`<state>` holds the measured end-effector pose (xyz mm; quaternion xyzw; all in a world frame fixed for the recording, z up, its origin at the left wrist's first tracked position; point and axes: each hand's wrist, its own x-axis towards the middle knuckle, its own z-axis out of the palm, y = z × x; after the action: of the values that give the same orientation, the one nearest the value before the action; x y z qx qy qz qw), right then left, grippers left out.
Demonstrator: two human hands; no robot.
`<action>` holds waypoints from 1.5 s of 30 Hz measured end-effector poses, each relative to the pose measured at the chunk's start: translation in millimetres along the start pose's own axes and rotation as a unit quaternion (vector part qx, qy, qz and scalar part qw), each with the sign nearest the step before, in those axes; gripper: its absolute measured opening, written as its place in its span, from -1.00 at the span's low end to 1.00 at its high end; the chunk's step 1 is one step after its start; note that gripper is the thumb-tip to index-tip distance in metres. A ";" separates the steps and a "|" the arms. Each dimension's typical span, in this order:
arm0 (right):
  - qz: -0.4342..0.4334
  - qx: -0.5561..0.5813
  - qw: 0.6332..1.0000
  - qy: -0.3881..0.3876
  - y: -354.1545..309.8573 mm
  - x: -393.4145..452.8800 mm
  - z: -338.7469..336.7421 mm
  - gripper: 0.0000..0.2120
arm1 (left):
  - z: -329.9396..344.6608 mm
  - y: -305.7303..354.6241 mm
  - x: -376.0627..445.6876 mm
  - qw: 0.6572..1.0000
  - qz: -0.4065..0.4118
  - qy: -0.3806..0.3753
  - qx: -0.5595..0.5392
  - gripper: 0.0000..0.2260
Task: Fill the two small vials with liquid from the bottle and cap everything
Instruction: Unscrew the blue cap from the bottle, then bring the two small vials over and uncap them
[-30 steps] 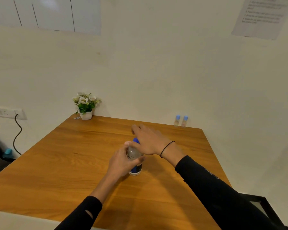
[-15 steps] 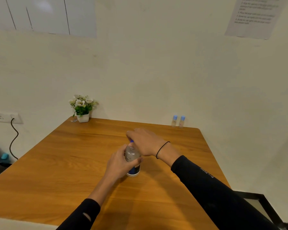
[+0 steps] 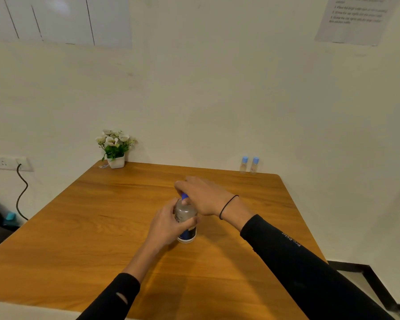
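Bottle (image 3: 185, 221) is standing upright near the centre of the wooden table (image 3: 83, 227). Left hand (image 3: 169, 224) is wrapping the clear body, fingers closed around it just above the dark blue label. Right hand (image 3: 203, 196) is arching over the top, fingertips closing on the blue cap (image 3: 184, 196) — judged to be the uncapping step, pouring not yet begun.

The 2 vials (image 3: 249, 165) are standing side by side at 1 o'clock from the bottle, at the far table edge against the wall, well apart from both hands, light-blue caps on.

Risks:
- Bottle body looks like thin clear plastic, smooth and rounded; a hard squeeze from the left hand as the cap frees could push liquid out of the neck.
- Twisting against a loose hold could spin the bottle on the slick, varnished wood grain rather than loosen the cap.
- Vials are slim, narrow-based cylinders — likely to tip when reached for, and their small mouths are inviting spillage.

Potted white flowers (image 3: 114, 146) are sitting at 11 o'clock, clear of the work.
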<state>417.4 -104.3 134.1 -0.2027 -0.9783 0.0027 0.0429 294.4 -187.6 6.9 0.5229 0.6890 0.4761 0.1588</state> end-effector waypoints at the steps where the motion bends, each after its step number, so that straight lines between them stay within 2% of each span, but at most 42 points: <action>1: -0.013 0.025 1.000 -0.001 2.5 -0.2 -1.7 -0.87 | -0.8 -0.9 1.1 1.000 0.002 -0.008 -0.009 -0.49; 3: -0.029 0.089 0.995 0.022 7.7 -3.5 -7.5 -0.80 | -3.1 -3.5 3.7 0.999 0.006 -0.023 -0.024 -0.44; 6: -0.018 0.171 0.980 0.104 20.2 -13.5 -14.7 -0.82 | -6.8 -5.5 6.3 0.998 0.014 -0.047 -0.034 -0.42; 10: 0.044 0.209 0.963 0.164 47.8 -25.3 0.2 -0.79 | -8.7 -5.8 8.7 0.997 0.014 -0.057 -0.039 -0.41; 16: 0.143 0.223 0.953 0.149 79.3 -32.6 59.5 -0.74 | -9.4 -3.0 7.2 0.998 -0.005 -0.056 -0.036 -0.47; 21: 0.203 0.264 0.934 0.127 88.3 -33.0 114.5 -0.73 | -10.6 -6.9 5.6 0.995 -0.033 -0.072 -0.059 -0.33; 23: 0.226 0.291 0.923 0.109 90.9 -33.4 131.1 -0.67 | -17.6 -9.4 6.0 0.989 -0.039 -0.094 -0.104 -0.22; 26: 0.233 0.298 0.921 0.097 97.2 -32.6 146.3 -0.60 | -32.6 -19.1 7.8 0.971 -0.055 -0.079 -0.219 -0.19; 28: 0.225 0.313 0.918 0.087 101.0 -32.4 146.0 -0.50 | -36.1 -23.6 14.0 0.967 -0.090 -0.047 -0.233 -0.29; 31: 0.217 0.323 0.919 0.062 110.4 -32.4 137.0 -0.37 | -30.3 -25.0 31.2 0.967 -0.136 -0.016 -0.214 -0.66; 33: 0.222 0.322 0.914 0.110 123.0 -31.3 131.9 -0.49 | -25.5 -26.7 43.5 0.973 -0.143 0.002 -0.181 -0.72; 36: 0.278 0.338 0.873 0.216 155.8 -21.8 129.9 -0.75 | -18.6 -30.0 62.6 0.978 -0.138 0.014 -0.158 -0.78; 39: 0.358 0.337 0.828 0.269 196.1 4.0 133.2 -0.82 | -11.6 -29.8 82.2 0.979 -0.138 0.010 -0.150 -0.79; 42: 0.410 0.324 0.809 0.271 227.9 37.5 133.4 -0.63 | -5.9 -31.6 97.1 0.978 -0.138 0.006 -0.156 -0.79; 45: 0.446 0.265 0.814 0.260 248.3 69.8 135.4 -0.41 | -3.4 -34.7 104.9 0.974 -0.148 0.000 -0.170 -0.79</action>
<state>440.6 153.0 -0.6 -0.5911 -0.6942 0.2283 0.3415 229.9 -97.8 9.3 0.3806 0.6674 0.5575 0.3146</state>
